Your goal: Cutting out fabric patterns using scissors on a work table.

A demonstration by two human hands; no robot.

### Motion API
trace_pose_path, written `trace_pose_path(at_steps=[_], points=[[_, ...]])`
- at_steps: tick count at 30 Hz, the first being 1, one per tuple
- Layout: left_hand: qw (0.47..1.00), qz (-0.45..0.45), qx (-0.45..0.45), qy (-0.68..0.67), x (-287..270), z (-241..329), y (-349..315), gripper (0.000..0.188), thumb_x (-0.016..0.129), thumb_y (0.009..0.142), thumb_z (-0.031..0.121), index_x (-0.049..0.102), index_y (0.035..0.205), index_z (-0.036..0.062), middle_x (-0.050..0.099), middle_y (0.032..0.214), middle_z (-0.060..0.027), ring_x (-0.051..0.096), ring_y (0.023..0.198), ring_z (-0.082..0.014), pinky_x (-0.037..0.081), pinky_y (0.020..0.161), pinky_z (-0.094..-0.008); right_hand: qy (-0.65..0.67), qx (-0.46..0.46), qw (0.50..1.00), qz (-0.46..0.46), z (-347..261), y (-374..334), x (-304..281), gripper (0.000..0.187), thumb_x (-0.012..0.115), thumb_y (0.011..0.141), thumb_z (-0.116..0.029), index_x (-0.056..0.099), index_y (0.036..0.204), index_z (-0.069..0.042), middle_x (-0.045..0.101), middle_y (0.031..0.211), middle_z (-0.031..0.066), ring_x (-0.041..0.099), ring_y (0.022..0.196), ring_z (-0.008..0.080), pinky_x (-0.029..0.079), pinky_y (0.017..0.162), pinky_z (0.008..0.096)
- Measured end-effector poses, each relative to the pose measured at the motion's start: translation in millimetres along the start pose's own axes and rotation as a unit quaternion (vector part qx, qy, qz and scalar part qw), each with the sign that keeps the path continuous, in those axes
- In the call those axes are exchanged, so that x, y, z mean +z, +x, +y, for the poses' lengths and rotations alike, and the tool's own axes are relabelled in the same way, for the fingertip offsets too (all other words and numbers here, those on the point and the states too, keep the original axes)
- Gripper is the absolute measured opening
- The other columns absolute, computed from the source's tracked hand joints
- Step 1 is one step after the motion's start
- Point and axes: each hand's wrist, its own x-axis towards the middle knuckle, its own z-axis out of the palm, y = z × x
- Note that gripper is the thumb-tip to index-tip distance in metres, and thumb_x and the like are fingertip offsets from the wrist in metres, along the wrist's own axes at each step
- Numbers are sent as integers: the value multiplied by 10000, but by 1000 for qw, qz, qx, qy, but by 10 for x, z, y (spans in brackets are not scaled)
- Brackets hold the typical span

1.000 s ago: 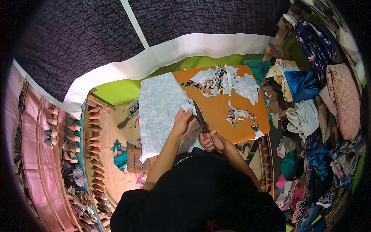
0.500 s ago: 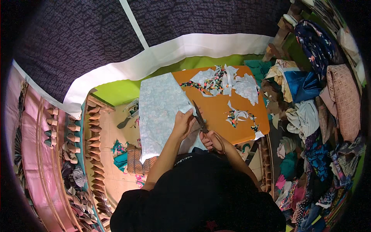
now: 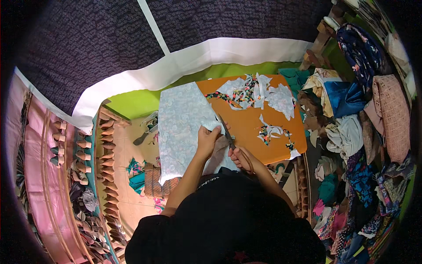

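A large pale blue-grey piece of fabric (image 3: pixel 178 119), its floral print showing faintly through, covers the left part of the orange table (image 3: pixel 255 136) and hangs over the near edge. My left hand (image 3: pixel 207 140) pinches the fabric's edge and lifts a small fold of it. In my right hand (image 3: pixel 240 158) is a pair of scissors (image 3: pixel 229 136), gripped by the handles. The blades point away from me, just right of my left fingers and close to the fabric edge. Whether cloth lies between the blades I cannot make out.
Floral scraps (image 3: pixel 250 90) lie at the table's far side, and a smaller scrap (image 3: pixel 272 131) near its right edge. Piled fabrics (image 3: pixel 345 134) fill the right side. Racks of wooden shoe lasts (image 3: pixel 107 176) stand at left. A dark patterned curtain (image 3: pixel 237 22) hangs ahead.
My left hand has turned slightly and raised the fabric's edge into a small fold. The scissors have shifted a little, their blades now looking closer together.
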Motion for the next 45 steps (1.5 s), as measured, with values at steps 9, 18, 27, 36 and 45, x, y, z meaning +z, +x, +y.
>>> trace_pose_path(at_steps=[9,18,27,36,45], points=[[1000,-13,-8,14,16,24,-46,179,430,778,16,505,916,-71,595,850,-135,592,749,-163,470,614,-238,23,59,997,50,-55,-26,53,640,382,660,-708,410,773,-79,332,575,-46,288,452,37,244,390,166],[991,-78,-81,-78,-52,8,-40,256,437,813,63,451,967,-140,557,944,-176,579,837,-215,485,645,-283,-14,-1,999,42,-117,-36,120,649,369,625,-741,381,719,-98,296,541,-56,267,421,39,219,361,178],[981,-41,-105,-159,-163,-273,30,138,532,802,110,438,841,18,531,773,-49,539,701,-119,458,631,-238,150,125,981,-10,29,16,31,633,434,632,-707,400,770,-90,281,567,-72,241,447,29,208,396,159],[982,-116,-135,-69,-119,-21,16,129,556,789,115,467,742,33,512,678,-7,515,634,-84,442,598,-229,109,96,989,-17,-26,-62,-28,456,509,710,-507,410,810,-73,284,579,-72,225,454,20,202,412,157],[970,-191,-150,19,-425,-222,144,187,566,782,160,500,892,24,560,841,-36,525,771,-120,420,709,-292,102,19,994,-31,32,-92,33,654,497,606,-685,396,783,-63,273,575,-71,221,453,20,184,392,153]])
